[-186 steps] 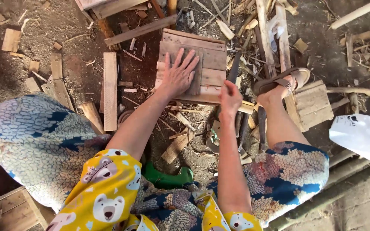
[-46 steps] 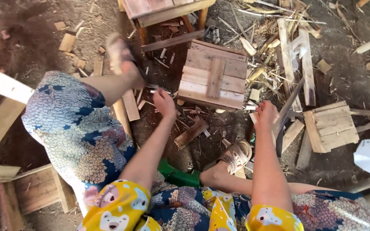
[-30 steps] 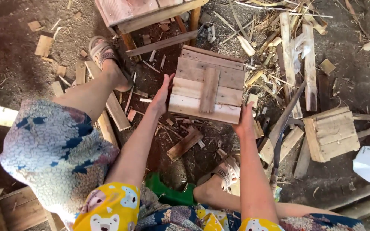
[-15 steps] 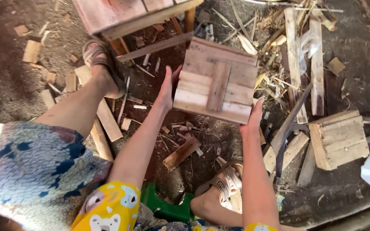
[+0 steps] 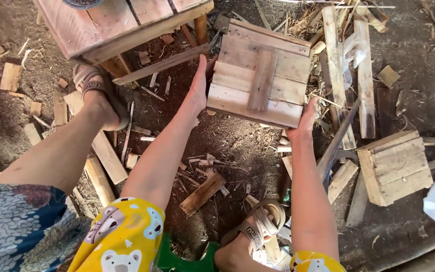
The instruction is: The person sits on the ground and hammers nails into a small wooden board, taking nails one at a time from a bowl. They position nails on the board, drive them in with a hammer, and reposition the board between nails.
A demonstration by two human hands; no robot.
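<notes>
While seated among scattered offcuts, a person lifts a square, pale wooden slat box (image 5: 260,75) clear of the dirt floor (image 5: 237,146), left hand (image 5: 197,90) and right hand (image 5: 305,118) clasping its opposite edges. Its nailed base with cross batten looks assembled; a similar finished wooden box (image 5: 396,166) rests beyond the right fingers.

- Left hand (image 5: 199,90) and right hand (image 5: 305,118) are gripping opposite edges of a slatted wooden box (image 5: 260,73).
- A saw (image 5: 337,143) is lying on the ground right of it, near a second box (image 5: 396,166).
</notes>
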